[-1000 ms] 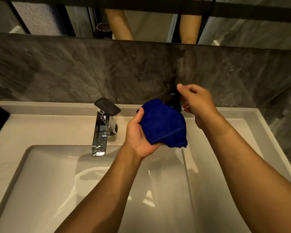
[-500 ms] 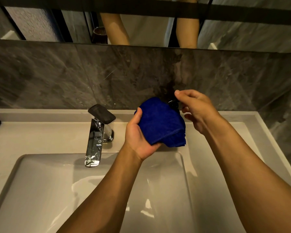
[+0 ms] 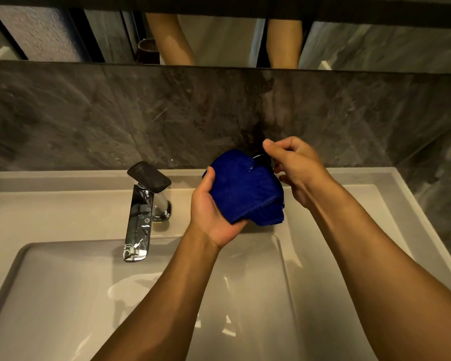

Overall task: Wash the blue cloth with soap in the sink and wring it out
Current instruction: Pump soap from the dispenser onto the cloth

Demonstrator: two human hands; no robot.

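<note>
Fingers of the left hand [image 3: 214,209] wrap under and around the bunched cloth [image 3: 245,188], gripping it above the back right of the sink [image 3: 63,295]. The right hand [image 3: 297,170] has its fingers curled over a small dark pump [image 3: 262,158] just behind the cloth's top edge; most of the pump is hidden, and no label can be read. The basin is wet. The tap [image 3: 141,207] stands on the bench [image 3: 50,212], left of the cloth.

Bunched blue cloth [image 3: 245,188] held up over the white sink's [image 3: 63,295] back rim, just beside a dark soap dispenser [image 3: 263,160] mostly hidden behind it
</note>
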